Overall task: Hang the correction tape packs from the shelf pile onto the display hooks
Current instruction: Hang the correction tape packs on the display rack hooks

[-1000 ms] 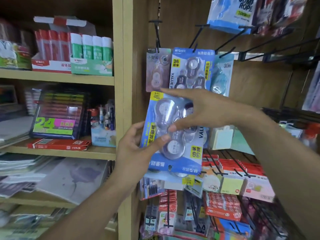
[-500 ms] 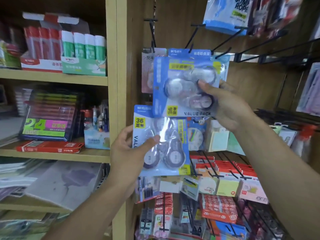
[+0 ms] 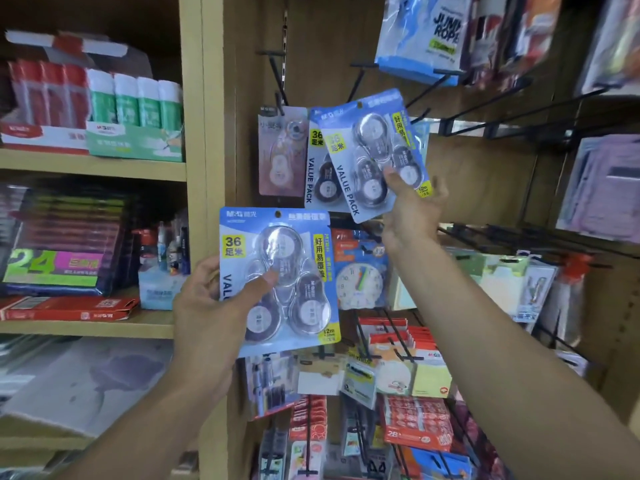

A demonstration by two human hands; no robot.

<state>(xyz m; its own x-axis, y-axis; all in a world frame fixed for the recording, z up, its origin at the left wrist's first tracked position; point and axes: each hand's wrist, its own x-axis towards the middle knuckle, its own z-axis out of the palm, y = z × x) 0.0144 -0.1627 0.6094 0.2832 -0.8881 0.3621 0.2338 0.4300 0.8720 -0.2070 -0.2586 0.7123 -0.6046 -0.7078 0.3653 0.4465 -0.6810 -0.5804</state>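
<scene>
Correction tape packs are in both hands. Nearest, the left hand (image 3: 207, 306) pinches one blue value pack (image 3: 278, 278) upright, thumb across the clear blister and fingers behind the card's left edge, the punched hole at the top free. Up and to the right of it, the right hand (image 3: 412, 206) grips the lower corner of a second pack (image 3: 372, 150), tilted with its top leaning left, raised toward a black display hook (image 3: 355, 86) just above it. Behind that pack another matching pack (image 3: 317, 164) already hangs, with a pinkish single pack (image 3: 282, 150) beside it. The likely slip, I judge, is the tilt: held by one low corner, the card may swing so the small hole misses the hook tip, or it nudges the hanging pack off. Squaring the card first would help. Farther right, empty hooks (image 3: 485, 109) jut from the wooden panel.
</scene>
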